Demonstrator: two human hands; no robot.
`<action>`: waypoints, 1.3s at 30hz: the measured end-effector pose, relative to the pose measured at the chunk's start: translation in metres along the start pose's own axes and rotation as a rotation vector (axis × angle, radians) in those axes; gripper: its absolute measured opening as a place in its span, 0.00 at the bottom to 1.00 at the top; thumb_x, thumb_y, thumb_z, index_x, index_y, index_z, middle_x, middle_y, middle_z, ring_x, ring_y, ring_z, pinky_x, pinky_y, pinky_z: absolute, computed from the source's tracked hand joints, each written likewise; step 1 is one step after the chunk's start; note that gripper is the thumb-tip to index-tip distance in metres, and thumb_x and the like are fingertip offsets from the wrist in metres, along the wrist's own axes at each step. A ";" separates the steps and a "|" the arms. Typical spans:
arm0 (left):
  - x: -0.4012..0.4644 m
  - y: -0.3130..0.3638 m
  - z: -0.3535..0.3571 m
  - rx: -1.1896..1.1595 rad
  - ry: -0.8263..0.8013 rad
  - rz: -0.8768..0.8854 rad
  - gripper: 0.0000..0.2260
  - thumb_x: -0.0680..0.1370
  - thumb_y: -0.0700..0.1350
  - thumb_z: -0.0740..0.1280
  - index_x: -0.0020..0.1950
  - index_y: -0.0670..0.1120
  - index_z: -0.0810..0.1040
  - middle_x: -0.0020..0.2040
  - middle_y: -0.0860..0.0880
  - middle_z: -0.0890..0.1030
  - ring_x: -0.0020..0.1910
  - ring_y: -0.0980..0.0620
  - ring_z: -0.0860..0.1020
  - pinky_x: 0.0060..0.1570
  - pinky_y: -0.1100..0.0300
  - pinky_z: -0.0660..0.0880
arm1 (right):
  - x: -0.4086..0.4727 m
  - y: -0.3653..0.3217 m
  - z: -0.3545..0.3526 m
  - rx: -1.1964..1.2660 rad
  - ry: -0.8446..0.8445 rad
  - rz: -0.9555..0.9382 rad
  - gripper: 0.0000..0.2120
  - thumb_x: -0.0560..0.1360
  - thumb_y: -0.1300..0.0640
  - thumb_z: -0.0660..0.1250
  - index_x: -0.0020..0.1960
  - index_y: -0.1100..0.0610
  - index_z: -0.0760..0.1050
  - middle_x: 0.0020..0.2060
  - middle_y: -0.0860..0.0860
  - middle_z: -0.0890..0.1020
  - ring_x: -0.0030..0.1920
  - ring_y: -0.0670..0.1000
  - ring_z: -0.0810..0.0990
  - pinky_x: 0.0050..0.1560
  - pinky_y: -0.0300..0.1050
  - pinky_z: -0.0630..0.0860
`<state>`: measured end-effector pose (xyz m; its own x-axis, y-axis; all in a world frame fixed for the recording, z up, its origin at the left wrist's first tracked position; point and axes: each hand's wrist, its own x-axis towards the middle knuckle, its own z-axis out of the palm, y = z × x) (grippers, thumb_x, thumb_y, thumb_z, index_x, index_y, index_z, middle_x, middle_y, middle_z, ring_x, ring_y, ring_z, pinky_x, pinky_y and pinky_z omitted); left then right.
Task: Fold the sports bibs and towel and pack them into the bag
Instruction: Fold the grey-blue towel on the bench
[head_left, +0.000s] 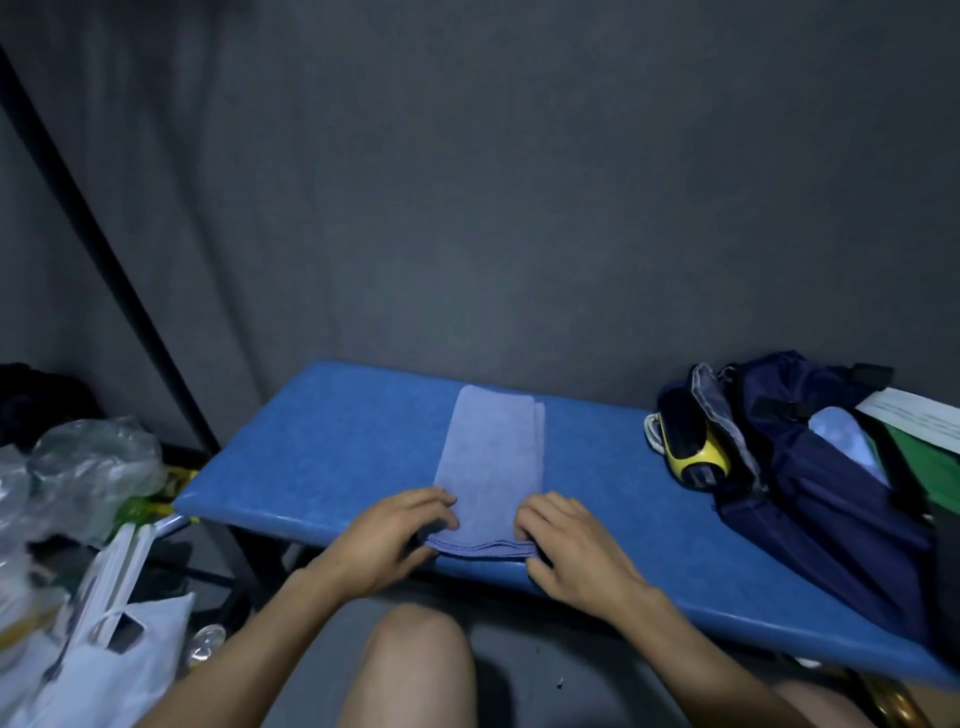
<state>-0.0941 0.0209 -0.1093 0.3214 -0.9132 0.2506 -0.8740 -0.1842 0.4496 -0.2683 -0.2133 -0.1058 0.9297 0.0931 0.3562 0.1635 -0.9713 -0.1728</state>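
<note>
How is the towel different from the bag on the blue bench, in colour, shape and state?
The towel is pale purple; the bag is dark navy. The towel lies flat, folded into a narrow strip; the bag slumps, bulky and open. The left hand and right hand grip the towel's near end; nothing touches the bag. Both rest on the bench.

Bench clearance: open left and centre, blocked right.
Blue bench (322, 441) bare either side of the folded towel (491, 457). Right end taken by the navy bag (810, 499), with a yellow-black device (691, 447) against its left side. Grey wall (467, 208) close behind. Plastic bags (78, 493) crowd the floor at left.
</note>
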 end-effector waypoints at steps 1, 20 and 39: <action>-0.001 0.000 0.000 -0.014 -0.012 -0.016 0.12 0.76 0.47 0.71 0.58 0.56 0.77 0.71 0.58 0.75 0.72 0.61 0.70 0.68 0.62 0.68 | -0.001 -0.001 -0.002 0.035 0.010 0.012 0.08 0.72 0.53 0.68 0.46 0.51 0.69 0.44 0.44 0.72 0.44 0.49 0.71 0.46 0.46 0.72; 0.096 0.046 0.022 0.007 -0.308 0.137 0.15 0.72 0.60 0.75 0.50 0.53 0.78 0.44 0.56 0.78 0.45 0.53 0.75 0.51 0.52 0.74 | 0.130 0.097 0.018 0.517 0.015 1.097 0.12 0.66 0.51 0.71 0.30 0.55 0.73 0.29 0.55 0.80 0.30 0.55 0.76 0.34 0.46 0.74; 0.084 0.027 0.022 -0.494 -0.382 0.034 0.04 0.76 0.48 0.76 0.47 0.50 0.84 0.44 0.57 0.82 0.49 0.53 0.75 0.55 0.48 0.73 | 0.165 0.114 0.023 0.424 0.168 1.217 0.11 0.77 0.54 0.66 0.56 0.57 0.74 0.58 0.58 0.81 0.56 0.60 0.81 0.53 0.48 0.77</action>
<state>-0.0981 -0.0690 -0.0949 0.0632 -0.9979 -0.0117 -0.5801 -0.0463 0.8132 -0.0891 -0.3032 -0.0883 0.5069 -0.8523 -0.1289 -0.6311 -0.2651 -0.7290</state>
